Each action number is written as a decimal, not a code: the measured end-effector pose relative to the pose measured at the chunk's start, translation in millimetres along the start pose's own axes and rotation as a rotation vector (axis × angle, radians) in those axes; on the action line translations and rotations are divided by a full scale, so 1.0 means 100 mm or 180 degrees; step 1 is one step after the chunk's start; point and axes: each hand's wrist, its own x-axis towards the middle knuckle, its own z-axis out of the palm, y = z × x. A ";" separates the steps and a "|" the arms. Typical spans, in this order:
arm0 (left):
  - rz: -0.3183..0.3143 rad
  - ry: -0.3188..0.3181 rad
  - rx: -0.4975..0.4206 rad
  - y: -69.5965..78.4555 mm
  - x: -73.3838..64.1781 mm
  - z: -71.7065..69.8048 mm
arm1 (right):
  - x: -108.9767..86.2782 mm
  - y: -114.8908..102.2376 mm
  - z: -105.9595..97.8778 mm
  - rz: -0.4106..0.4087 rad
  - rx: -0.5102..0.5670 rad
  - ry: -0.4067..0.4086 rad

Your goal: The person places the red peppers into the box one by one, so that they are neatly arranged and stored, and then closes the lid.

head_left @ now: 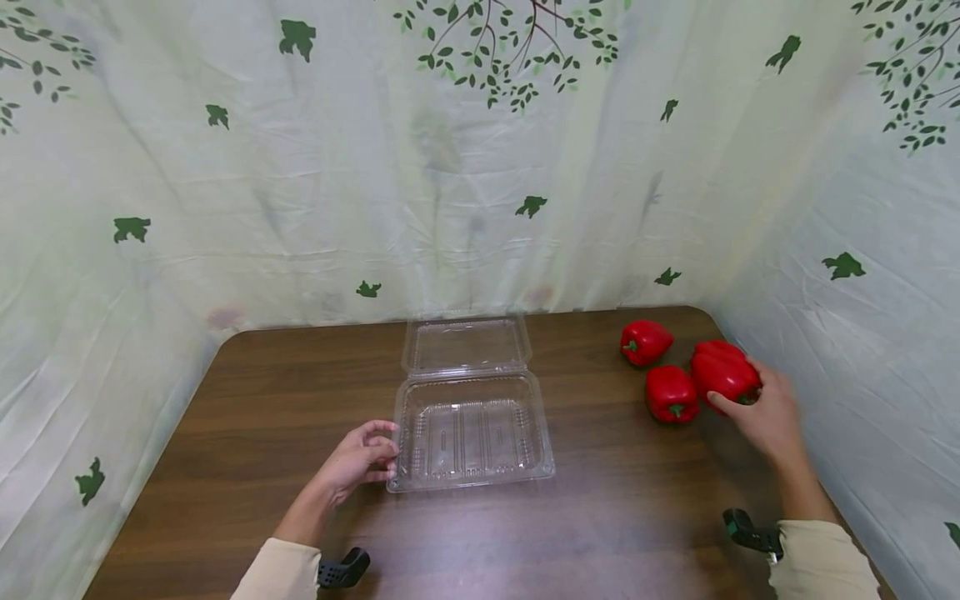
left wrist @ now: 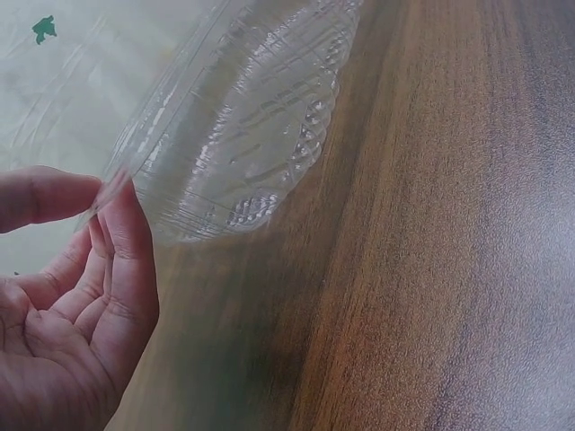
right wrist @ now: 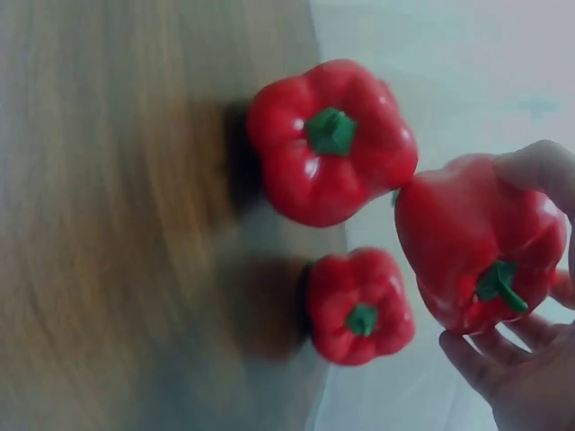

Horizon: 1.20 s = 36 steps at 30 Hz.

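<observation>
As I look down from the head camera, 2 cream sleeves reach in along the bottom, a black wrist device at each cuff. Just past them on the left, my left hand has the clear plastic container pinched by its left rim, and the left wrist view shows that thin edge squeezed between thumb and fingers. The container lies open near the middle of the brown table, tray toward me, lid folded back on the far side.

Over on the right, here's my right hand, gripping 1 big red pepper, with the green stem showing in the right wrist view. Whether that pepper is off the wood, I can't tell. Just beside it, to the left, sits the near red pepper, and a little deeper, the far red pepper, so 3 in all, well apart from the container. Behind everything hangs the pale curtain, printed with green leaves.
</observation>
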 end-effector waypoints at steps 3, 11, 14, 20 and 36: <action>-0.0008 0.0009 -0.0010 0.00 0.00 0.00 | 0.02 -0.08 0.01 -0.0079 0.0063 0.0033; 0.0012 -0.0012 0.0030 0.01 -0.02 0.01 | 0.08 -0.26 0.05 -0.0046 0.0184 -0.0096; 0.0012 -0.0014 0.0027 0.01 -0.02 0.01 | 0.10 -0.31 0.09 -0.0088 0.0192 -0.0187; -0.0004 0.0006 0.0004 0.02 -0.02 0.01 | 0.14 -0.44 0.21 -0.0223 0.0274 -0.0428; 0.0008 0.0011 0.0045 0.03 -0.02 0.01 | 0.24 -0.73 0.56 -0.0624 0.0474 -0.0864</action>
